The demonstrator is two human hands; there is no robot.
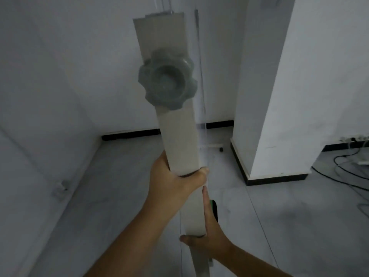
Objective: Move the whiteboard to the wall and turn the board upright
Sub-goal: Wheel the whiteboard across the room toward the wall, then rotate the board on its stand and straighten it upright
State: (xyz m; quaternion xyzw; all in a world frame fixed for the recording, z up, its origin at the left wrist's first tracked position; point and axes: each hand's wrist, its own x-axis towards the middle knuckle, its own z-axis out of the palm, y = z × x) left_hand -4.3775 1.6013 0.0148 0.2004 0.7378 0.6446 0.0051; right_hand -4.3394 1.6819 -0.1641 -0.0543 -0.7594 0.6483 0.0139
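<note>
A pale upright post of the whiteboard stand [177, 136] fills the middle of the view, seen from close up. A grey-green lobed knob [167, 78] sits on the post near its top. My left hand [175, 182] grips the post around its middle. Lower down, my right hand [207, 234] holds the same post, thumb across the front and fingers along the right edge. The board's thin edge [199, 62] shows as a faint line just right of the post. A far foot of the stand with a caster [220, 148] rests on the floor. The white wall [99, 66] is straight ahead.
A white pillar [279, 86] with a black base stands to the right. Cables and a power strip [353, 140] lie on the floor at far right. A small fitting [60, 188] sticks out of the left wall near the grey tiled floor [119, 196].
</note>
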